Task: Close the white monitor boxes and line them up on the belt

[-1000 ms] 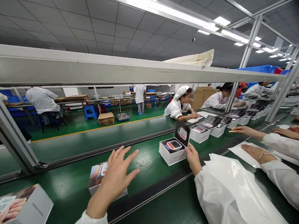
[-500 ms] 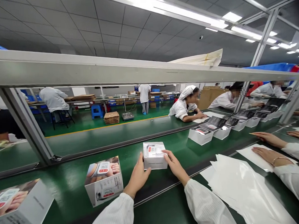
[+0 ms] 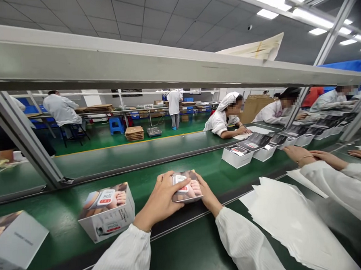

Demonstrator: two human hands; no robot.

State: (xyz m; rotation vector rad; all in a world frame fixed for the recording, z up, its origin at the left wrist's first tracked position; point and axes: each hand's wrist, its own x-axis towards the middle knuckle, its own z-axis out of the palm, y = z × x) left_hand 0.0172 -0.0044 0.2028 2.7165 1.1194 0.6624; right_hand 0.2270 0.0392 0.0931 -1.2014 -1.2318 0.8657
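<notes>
One small cardboard box printed with a white-and-red device sits between the two hands I watch; whether it touches the long green table, I cannot tell. I have the left hand clamped on its left side, thumb across the top, and the right hand gripping its right side, fingers partly hidden. To their left I see a second printed box with pale sides and a third printed box cut by the view's edge. To the right lie glossy white sheets; beyond, a co-worker's braceleted hand is near a row of open white boxes.
</notes>
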